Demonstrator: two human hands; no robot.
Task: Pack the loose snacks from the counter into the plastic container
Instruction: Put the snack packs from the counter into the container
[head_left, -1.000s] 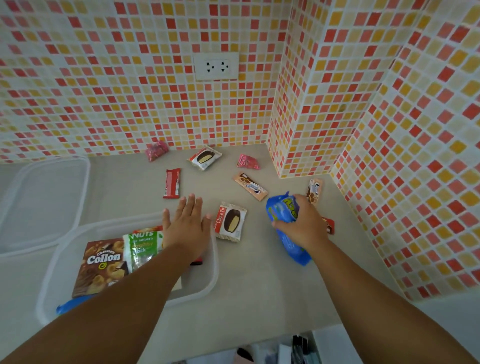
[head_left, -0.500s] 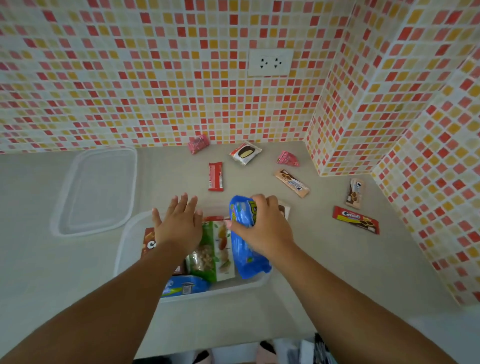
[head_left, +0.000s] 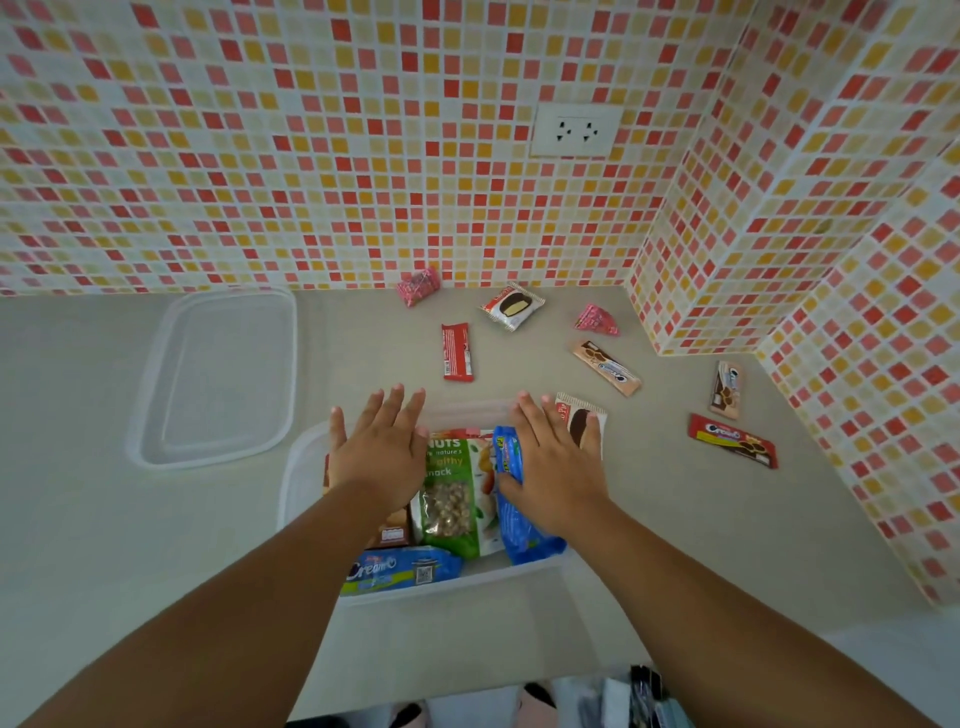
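The clear plastic container (head_left: 292, 467) sits at the counter's middle. It holds a green nuts bag (head_left: 451, 493), a blue Cream-O pack (head_left: 400, 569), a brown box (head_left: 390, 531) and a blue packet (head_left: 522, 525) along its right side. My left hand (head_left: 379, 457) lies flat with fingers spread over the box. My right hand (head_left: 558, 467) rests palm down on the blue packet, fingers straight. Loose on the counter are a red bar (head_left: 457, 352), two Choco Pie packs (head_left: 511, 306) (head_left: 587, 418), two pink wrappers (head_left: 418, 286) (head_left: 596, 319), two beige Oreo sticks (head_left: 607, 367) (head_left: 725, 388) and a red biscuit pack (head_left: 732, 440).
The container's clear lid (head_left: 218, 374) lies upside down to the left. Mosaic tiled walls close the back and right, with a jutting tiled column (head_left: 691, 270) and a wall socket (head_left: 575, 130). The counter's front edge runs below my arms.
My right hand carried the blue packet from the right side of the counter into the container and now lies flat on it. My left hand stayed over the container.
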